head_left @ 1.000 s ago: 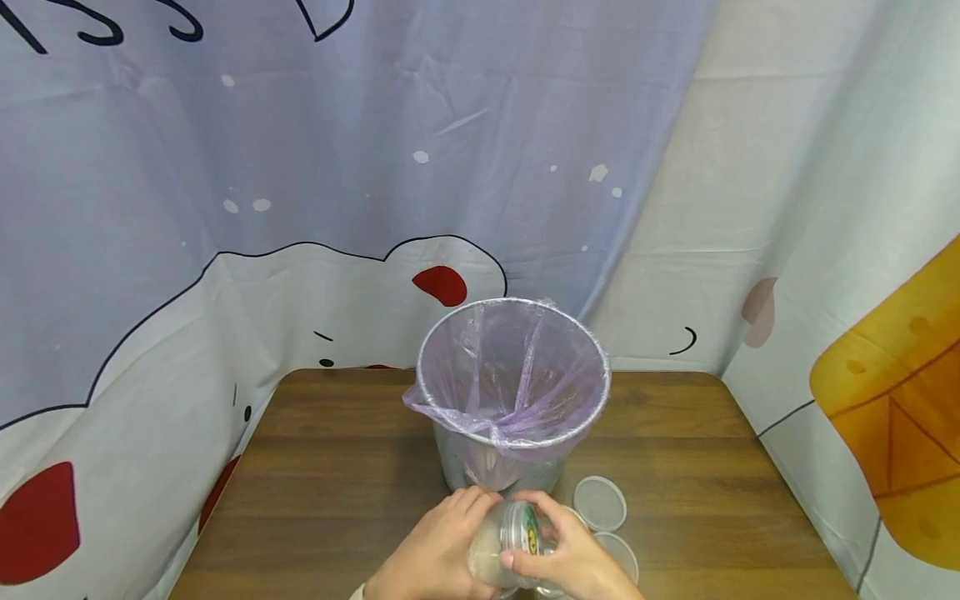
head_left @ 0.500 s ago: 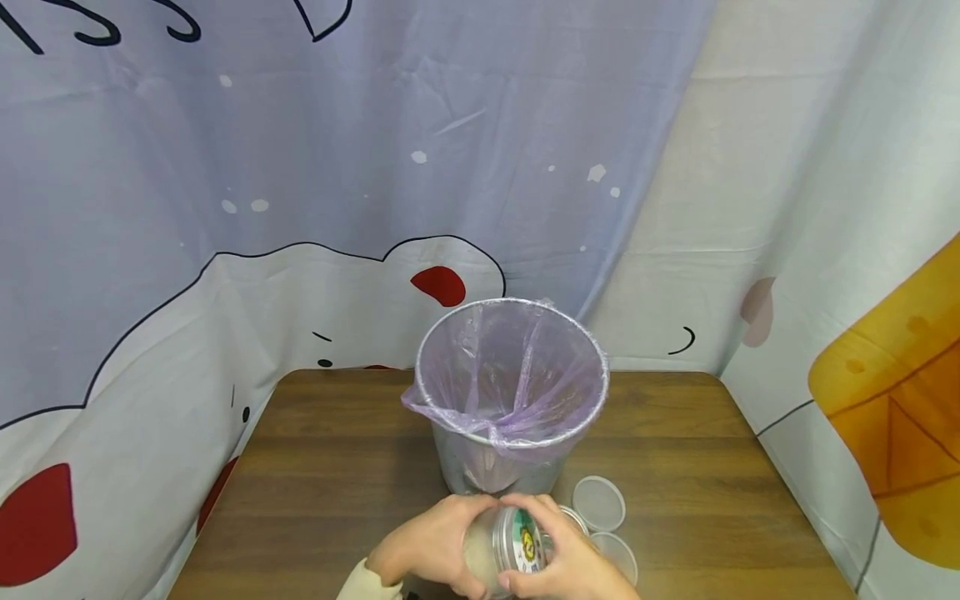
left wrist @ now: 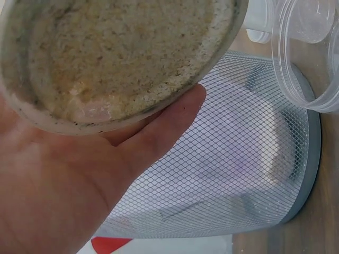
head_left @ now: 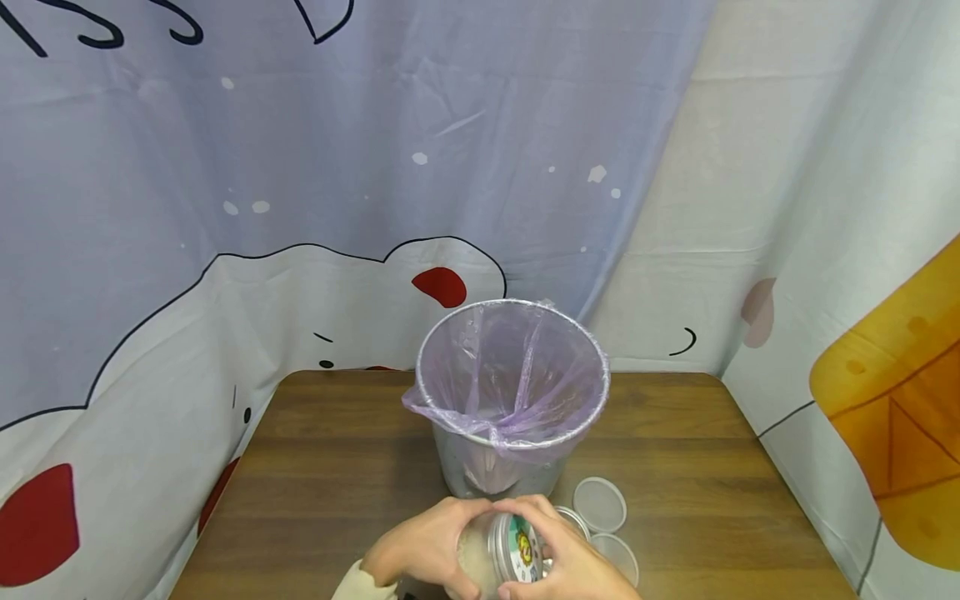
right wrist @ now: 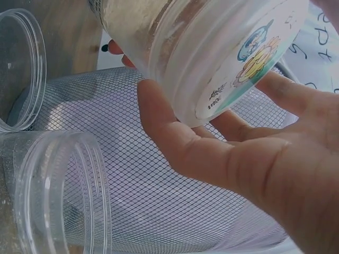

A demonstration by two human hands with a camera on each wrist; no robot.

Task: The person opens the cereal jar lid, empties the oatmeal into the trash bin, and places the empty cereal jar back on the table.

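A clear plastic jar (head_left: 474,554) with beige, speckled contents lies tilted between both hands in front of the bin. My left hand (head_left: 423,542) holds its body; the left wrist view looks onto the jar's base (left wrist: 122,58), with the palm and a finger against it. My right hand (head_left: 573,562) grips the screw lid (head_left: 522,550), which bears a green and white sticker with a yellow cartoon figure. In the right wrist view the thumb and fingers reach around the lid's edge (right wrist: 185,79). The lid sits on the jar.
Just beyond the hands stands a mesh bin (head_left: 457,467) with a purple liner (head_left: 510,425) over its rim. Two flat round lids (head_left: 600,504) lie on the wooden table (head_left: 337,467) right of it. Open clear jars (right wrist: 63,196) stand close by the hands.
The jar has shifted slightly left and its lid has turned more toward the head camera. The left hand has changed its hold, its fingers no longer lying across the top.
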